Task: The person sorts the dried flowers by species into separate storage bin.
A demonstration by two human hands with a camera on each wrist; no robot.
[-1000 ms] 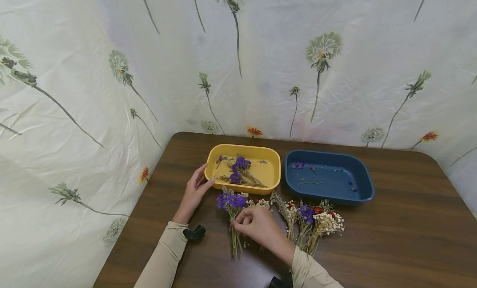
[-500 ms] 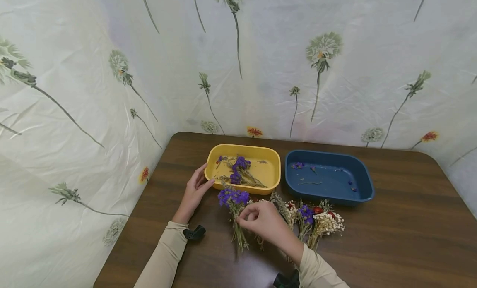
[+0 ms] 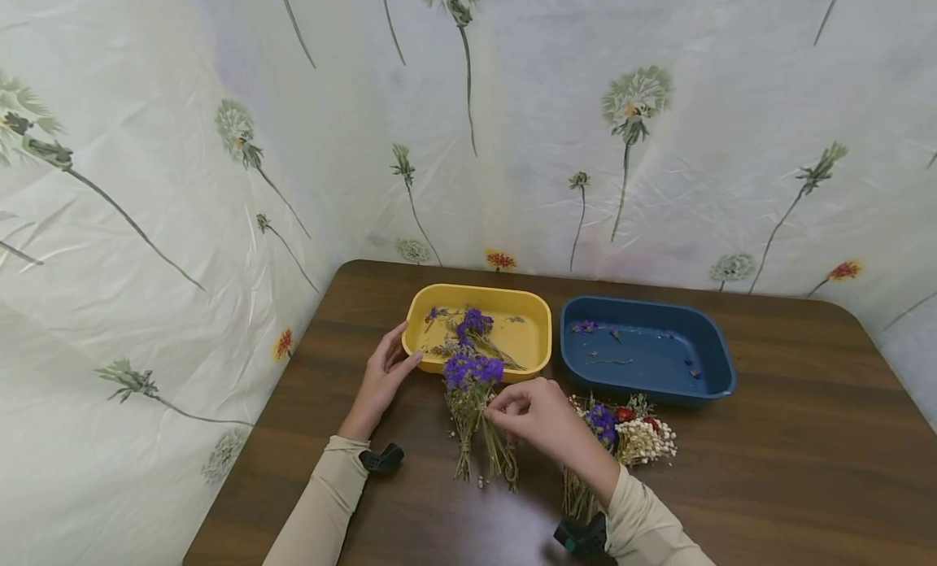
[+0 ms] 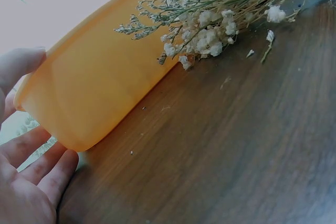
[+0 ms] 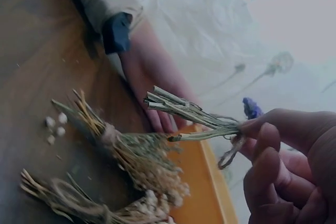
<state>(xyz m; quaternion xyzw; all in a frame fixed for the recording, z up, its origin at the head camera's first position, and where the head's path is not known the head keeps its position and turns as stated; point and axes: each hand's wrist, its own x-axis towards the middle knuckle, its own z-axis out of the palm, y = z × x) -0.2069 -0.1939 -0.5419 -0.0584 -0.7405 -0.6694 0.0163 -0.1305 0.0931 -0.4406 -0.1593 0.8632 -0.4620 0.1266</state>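
Note:
My right hand (image 3: pixel 538 411) pinches a bunch of dried purple flowers (image 3: pixel 476 371) by its tied stems, between thumb and fingertips. The bunch hangs over the near rim of the yellow tray (image 3: pixel 523 306), blossoms pointing away from me. In the right wrist view, the cut stem ends (image 5: pixel 178 106) and a twine loop (image 5: pixel 231 153) stick out from the fingers. My left hand (image 3: pixel 382 371) holds the tray's left corner, thumb at the rim and fingers along the outside. Inside the tray lie purple dried flowers (image 3: pixel 474 322) with their stems.
Right of the yellow tray stands a blue tray (image 3: pixel 647 387) with a few loose bits. In front lie a white-and-green bunch (image 5: pixel 149 166) and, further right, several mixed bunches (image 3: pixel 644 440), partly behind my right hand. Small crumbs (image 3: pixel 481 482) dot the brown table (image 3: pixel 791 420).
My right hand has moved right and a little away from me with the purple bunch, uncovering a bunch lying beneath it. The left hand stays on the yellow tray.

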